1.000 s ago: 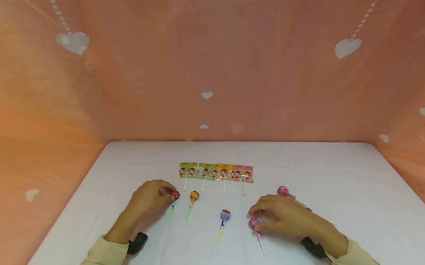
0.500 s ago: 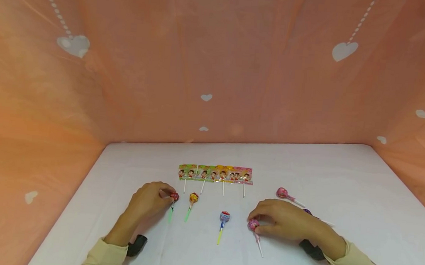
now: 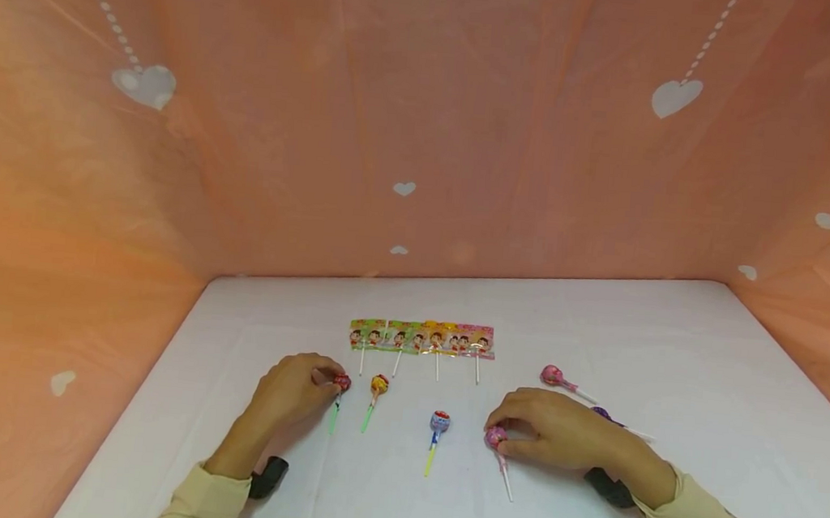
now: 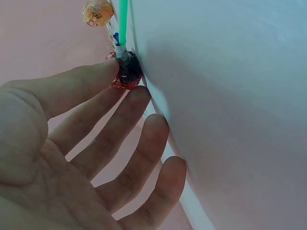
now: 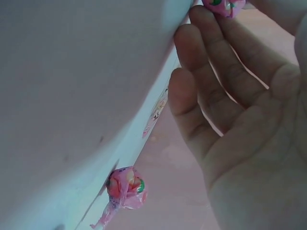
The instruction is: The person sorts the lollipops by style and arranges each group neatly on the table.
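At the left of the head view my left hand point(image 3: 295, 388) pinches the head of a red-wrapped lollipop point(image 3: 343, 382) with a green stick. The left wrist view shows its thumb and fingertips on the dark red wrapper point(image 4: 128, 72); the other fingers are spread. To the right, my right hand point(image 3: 555, 429) holds a pink lollipop point(image 3: 495, 437) by its head between thumb and fingers, the white stick pointing toward the person. Between the hands lie a yellow lollipop point(image 3: 379, 384) and a blue lollipop point(image 3: 439, 422) with a yellow stick.
Flat bagged lollipops point(image 3: 401, 337) form a row farther back on the white table point(image 3: 294, 306). Behind the right hand lie another pink lollipop point(image 3: 552, 375) and a purple lollipop point(image 3: 602, 413), partly covered by that hand. An orange cloth with hearts point(image 3: 469, 133) walls the back and sides.
My right hand's fingers have closed in on the pink lollipop's head, and its stick has shifted slightly. The left hand stays on the red lollipop without visible movement.
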Demonstrator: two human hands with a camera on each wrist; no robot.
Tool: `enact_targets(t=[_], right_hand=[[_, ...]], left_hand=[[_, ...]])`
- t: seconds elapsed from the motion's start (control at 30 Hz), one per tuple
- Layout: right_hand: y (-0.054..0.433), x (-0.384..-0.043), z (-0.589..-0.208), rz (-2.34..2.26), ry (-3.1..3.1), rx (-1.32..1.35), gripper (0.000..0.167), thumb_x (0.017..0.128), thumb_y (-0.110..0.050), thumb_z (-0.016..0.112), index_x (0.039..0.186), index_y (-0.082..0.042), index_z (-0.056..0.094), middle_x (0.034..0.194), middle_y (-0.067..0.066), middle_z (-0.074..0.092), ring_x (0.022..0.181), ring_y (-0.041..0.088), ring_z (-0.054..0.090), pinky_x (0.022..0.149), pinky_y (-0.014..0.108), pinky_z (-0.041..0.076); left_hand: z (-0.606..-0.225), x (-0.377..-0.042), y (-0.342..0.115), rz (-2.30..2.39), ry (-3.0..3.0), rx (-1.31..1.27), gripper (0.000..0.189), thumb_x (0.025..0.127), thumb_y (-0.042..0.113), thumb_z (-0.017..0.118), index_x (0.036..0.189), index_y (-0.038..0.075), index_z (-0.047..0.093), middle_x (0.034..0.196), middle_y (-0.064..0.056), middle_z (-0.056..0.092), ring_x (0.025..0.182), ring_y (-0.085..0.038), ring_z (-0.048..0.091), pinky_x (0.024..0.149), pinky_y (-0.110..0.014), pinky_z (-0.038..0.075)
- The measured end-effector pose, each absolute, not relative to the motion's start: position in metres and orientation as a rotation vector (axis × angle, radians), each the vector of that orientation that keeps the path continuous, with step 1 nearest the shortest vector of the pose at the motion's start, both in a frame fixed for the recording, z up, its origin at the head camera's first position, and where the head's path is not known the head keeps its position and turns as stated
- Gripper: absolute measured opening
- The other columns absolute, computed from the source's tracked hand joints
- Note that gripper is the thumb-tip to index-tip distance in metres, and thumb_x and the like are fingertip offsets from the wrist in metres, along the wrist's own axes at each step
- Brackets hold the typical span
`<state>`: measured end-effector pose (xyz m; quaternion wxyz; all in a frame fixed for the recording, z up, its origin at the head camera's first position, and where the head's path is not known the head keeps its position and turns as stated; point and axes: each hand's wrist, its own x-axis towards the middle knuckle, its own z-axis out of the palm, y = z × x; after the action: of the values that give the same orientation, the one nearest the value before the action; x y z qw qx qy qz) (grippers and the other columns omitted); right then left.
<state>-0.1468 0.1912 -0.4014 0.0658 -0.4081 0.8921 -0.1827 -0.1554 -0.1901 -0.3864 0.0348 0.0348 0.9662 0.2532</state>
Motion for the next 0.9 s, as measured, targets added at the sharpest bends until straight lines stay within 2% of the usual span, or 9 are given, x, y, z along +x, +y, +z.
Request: enact_targets(t=[0.13, 0.37, 0.57, 0.9], right_hand=[[0.1917, -0.1469, -0.4021, -0.557, 2.689, -1.226, 0.023, 0.095, -0.046, 0.063, 0.112, -0.033, 0.07, 0.107, -0.023, 0.064, 0.103, -0.001, 0.059, 0.095, 0.032, 0.051], [0.1921, -0.1471, -0.404, -0.565, 2.696, -1.243, 0.021, 0.095, -0.045, 0.063, 0.112, -0.033, 0.069, 0.106, -0.024, 0.063, 0.102, -0.002, 0.059, 0.095, 0.031, 0.051], [0.1926, -0.1459, -0.4026, -0.56, 2.707, -1.218, 0.021, 0.095, -0.046, 0.063, 0.111, -0.033, 0.069, 0.106, -0.023, 0.063, 0.103, -0.001, 0.059, 0.095, 0.032, 0.051], [0.1897, -0.1447, -0.4025, -0.561, 2.703, -1.187, 0.021, 0.094, -0.045, 0.064, 0.111, -0.034, 0.069, 0.106, -0.024, 0.063, 0.103, -0.001, 0.059, 0.096, 0.032, 0.051]], left_hand=[[-0.3864, -0.1555, -0.1897, 0.779, 2.974, 0.111, 0.019, 0.083, 0.017, 0.074, 0.102, 0.019, 0.077, 0.085, 0.002, 0.074, 0.083, -0.016, 0.066, 0.067, -0.035, 0.048], [-0.3876, -0.1548, -0.1889, 0.796, 2.991, 0.12, 0.018, 0.083, 0.016, 0.075, 0.101, 0.019, 0.078, 0.091, 0.0, 0.077, 0.095, -0.023, 0.069, 0.071, -0.038, 0.051], [-0.388, -0.1552, -0.1859, 0.797, 3.0, 0.128, 0.02, 0.083, 0.015, 0.075, 0.103, 0.016, 0.078, 0.089, -0.001, 0.076, 0.084, -0.018, 0.069, 0.065, -0.034, 0.049], [-0.388, -0.154, -0.1869, 0.768, 2.987, 0.126, 0.023, 0.083, 0.016, 0.078, 0.106, 0.015, 0.078, 0.088, 0.0, 0.076, 0.081, -0.015, 0.068, 0.065, -0.032, 0.049]])
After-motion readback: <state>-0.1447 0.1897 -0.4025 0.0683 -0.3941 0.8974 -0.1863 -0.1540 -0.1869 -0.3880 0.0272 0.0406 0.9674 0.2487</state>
